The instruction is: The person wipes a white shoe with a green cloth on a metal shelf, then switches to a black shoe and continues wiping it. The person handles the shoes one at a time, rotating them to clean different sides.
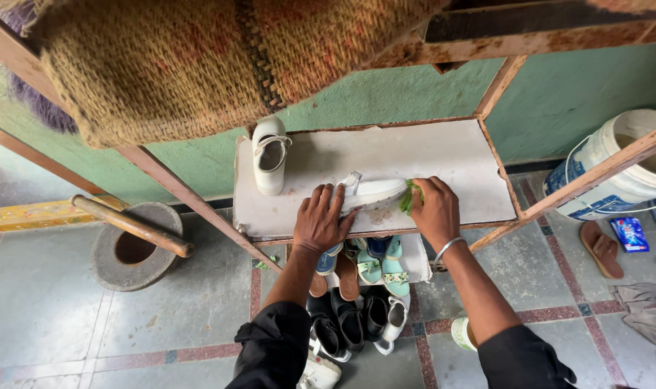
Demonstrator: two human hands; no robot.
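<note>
Scrubbing looks like the step in hand: a white shoe (371, 193) lies on its side on the white shelf board (450, 155), long axis left to right, toe apparently rightward. The left hand (322, 220) presses it flat; the right hand (432, 209) grips a green scrubber (410, 196) at the toe. More strokes need that steadying.
</note>
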